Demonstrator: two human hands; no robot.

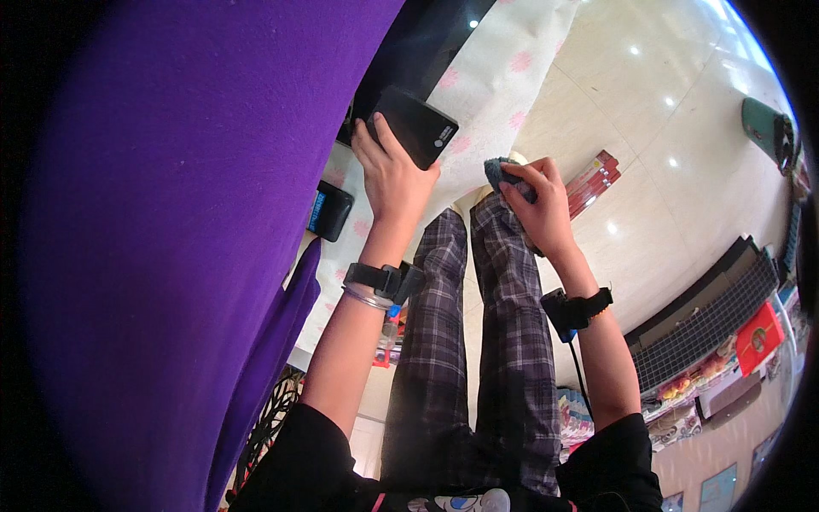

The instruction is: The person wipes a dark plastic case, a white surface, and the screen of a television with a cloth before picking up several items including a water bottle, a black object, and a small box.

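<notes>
My left hand [397, 169] grips a flat black rectangular device [419, 125], fingers over one side and thumb along its near edge. Small light markings show at one corner of the device. In my right hand [540, 205] is a bunched dark grey-green cloth [496, 173], pinched between thumb and fingers, apart from the device. A white tablecloth with pink flowers [477, 96] lies beneath the device. Closer to me on that cover is a second black device [336, 211] with a blue label, partly hidden by purple fabric.
Purple fabric [173, 192] fills the left side of the view. A dark glossy panel [416, 45] stands beyond the device. Red-brown boxes [592, 185] lie on the tiled floor [614, 109]. Black cables [272, 409] hang at lower left. A wire grid rack [704, 313] is at right.
</notes>
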